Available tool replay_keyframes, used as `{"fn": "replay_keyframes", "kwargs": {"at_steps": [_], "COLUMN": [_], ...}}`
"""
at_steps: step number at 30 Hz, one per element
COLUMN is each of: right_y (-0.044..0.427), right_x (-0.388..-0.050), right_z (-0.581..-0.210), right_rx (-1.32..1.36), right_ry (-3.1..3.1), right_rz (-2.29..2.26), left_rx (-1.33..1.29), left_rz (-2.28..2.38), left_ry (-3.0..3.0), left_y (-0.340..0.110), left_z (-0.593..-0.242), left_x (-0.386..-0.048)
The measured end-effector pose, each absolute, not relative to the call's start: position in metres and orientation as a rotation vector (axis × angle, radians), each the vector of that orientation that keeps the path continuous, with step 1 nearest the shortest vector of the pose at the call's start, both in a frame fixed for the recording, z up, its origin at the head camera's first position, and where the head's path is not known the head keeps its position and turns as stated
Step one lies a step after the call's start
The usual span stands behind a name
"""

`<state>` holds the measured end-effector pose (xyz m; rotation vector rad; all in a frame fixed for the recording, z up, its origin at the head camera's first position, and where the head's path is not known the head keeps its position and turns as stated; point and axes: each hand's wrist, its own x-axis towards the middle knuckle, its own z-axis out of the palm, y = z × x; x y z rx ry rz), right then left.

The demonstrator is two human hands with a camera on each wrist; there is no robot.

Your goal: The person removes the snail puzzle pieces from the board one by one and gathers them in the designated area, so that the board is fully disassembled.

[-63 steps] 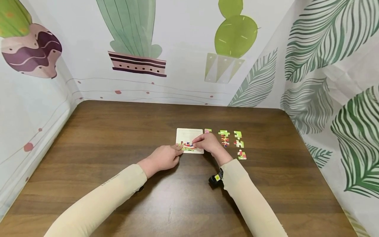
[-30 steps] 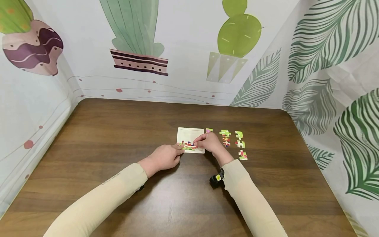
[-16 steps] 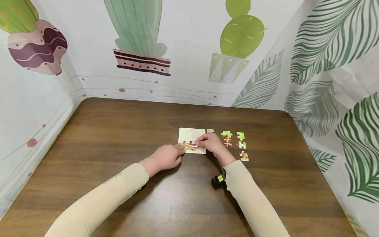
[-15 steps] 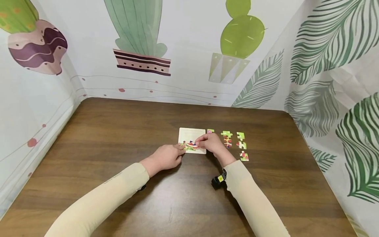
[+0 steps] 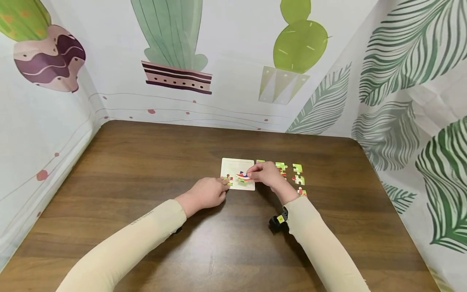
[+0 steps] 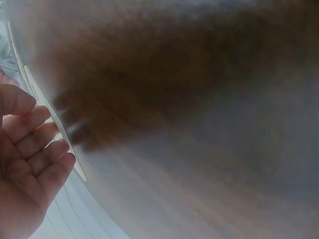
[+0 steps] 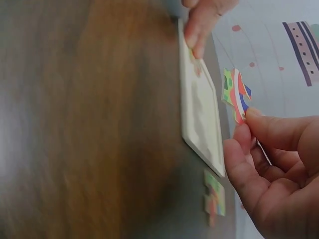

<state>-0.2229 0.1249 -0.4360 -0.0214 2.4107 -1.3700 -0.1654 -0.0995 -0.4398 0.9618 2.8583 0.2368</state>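
A white puzzle tray (image 5: 237,161) lies flat on the table. My left hand (image 5: 206,192) rests its fingertips on the tray's near left corner, beside a green and red puzzle piece (image 5: 230,179) lying in it. In the left wrist view the fingers of the left hand (image 6: 30,159) are loosely bent at the tray edge (image 6: 77,167). My right hand (image 5: 269,175) pinches a red, white, blue and green jigsaw piece (image 5: 242,177) between thumb and fingers. The right wrist view shows this jigsaw piece (image 7: 236,94) held tilted, lifted above the tray (image 7: 187,109).
Several loose puzzle pieces lie right of the tray, among them a green one (image 5: 297,168), a green and white one (image 5: 299,180) and a red one (image 5: 302,192). The brown table (image 5: 164,150) meets a patterned cloth backdrop (image 5: 233,61).
My right hand has moved right, lifting the jigsaw piece off the tray floor and away from the corner piece. The left hand stays at the tray corner. The head view has shifted slightly.
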Motion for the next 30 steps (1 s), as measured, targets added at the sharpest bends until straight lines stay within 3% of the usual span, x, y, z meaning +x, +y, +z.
{"fn": "replay_keyframes", "kwargs": {"at_steps": [18,30], "right_y": [0.180,0.208], "right_x": [-0.219,-0.208], "right_z": [-0.400,-0.401], "right_rx": [-0.108,-0.172], "right_ry": [2.444,2.474], "right_rz": [-1.176,-1.086], "left_rx": [0.979,0.990], "left_rz": [0.241,0.239], "left_ry": [2.887,2.903], "left_y": [-0.099,-0.099], "left_z": [-0.441,-0.440], "left_x": [-0.163,-0.162]}}
